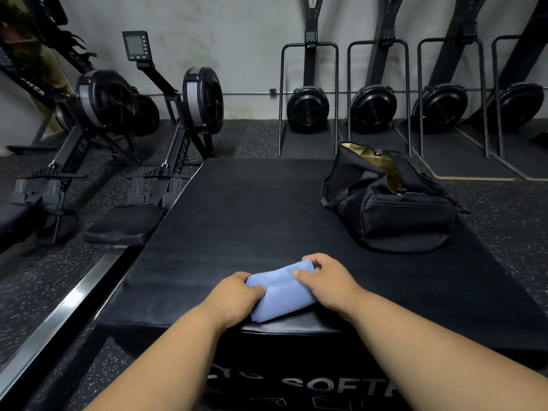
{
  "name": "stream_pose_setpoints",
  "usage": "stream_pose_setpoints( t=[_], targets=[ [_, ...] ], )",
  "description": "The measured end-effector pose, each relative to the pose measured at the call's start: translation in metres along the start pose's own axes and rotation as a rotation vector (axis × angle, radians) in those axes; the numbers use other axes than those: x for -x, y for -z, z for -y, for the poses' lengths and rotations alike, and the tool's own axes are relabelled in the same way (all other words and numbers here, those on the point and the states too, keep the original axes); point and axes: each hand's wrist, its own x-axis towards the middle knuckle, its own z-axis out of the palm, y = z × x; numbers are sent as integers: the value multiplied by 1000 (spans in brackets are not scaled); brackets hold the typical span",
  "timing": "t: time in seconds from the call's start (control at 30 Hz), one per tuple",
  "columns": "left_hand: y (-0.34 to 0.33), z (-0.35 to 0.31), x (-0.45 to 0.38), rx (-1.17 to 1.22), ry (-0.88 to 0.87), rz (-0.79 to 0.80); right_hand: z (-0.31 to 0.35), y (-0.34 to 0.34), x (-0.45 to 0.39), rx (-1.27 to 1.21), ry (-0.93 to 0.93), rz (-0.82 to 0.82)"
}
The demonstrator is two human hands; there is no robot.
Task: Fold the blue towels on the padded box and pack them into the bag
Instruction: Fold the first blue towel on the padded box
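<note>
The blue towel (281, 292) lies at the near edge of the padded box (237, 221), already folded down into a compact, thick bundle. Only 1 towel shows; whether others are already in the bag cannot be told.

Both hands close on it from opposite ends. The left hand (237, 295) grips the near-left end, its thumb on top and its fingers curled round the edge and under it. The right hand (323, 277) grips the far-right end, thumb pressing on the top layer and fingers wrapped over the far edge. Holding both ends this way likely keeps the folded layers from springing open, and it sets up a lift with the bundle kept flat.

The bag (388, 203) sits on the same box, beyond the towel and to its right, well apart from it. Its top gapes open, showing a tan lining, so the mouth looks ready to take the bundle without a hand needed to open it. It stands near the box's right edge, leaving the middle of the box as folding room.

The fold looks finished or nearly so; the step in hand seems to be securing the bundle to carry it to the bag. The risk is the layers slipping loose on the way, since the towel is soft.

Rowing machines (118, 114) stand on the floor left of the box.
</note>
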Motion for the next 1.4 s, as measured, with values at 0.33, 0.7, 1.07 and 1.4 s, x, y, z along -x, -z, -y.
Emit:
stream_pose_setpoints(
  t=[0.33,0.7,1.07,1.4],
  targets=[
    [21,7,3,452,51,177,35,-7,-14,-352,68,87],
    [37,20,-11,898,56,396,83,-12,-59,-509,105,325],
    [24,21,-28,864,-65,210,84,-13,-76,-489,27,256],
    [21,34,-47,734,42,-152,55,-38,-56,-3,-112,7]
  ],
)
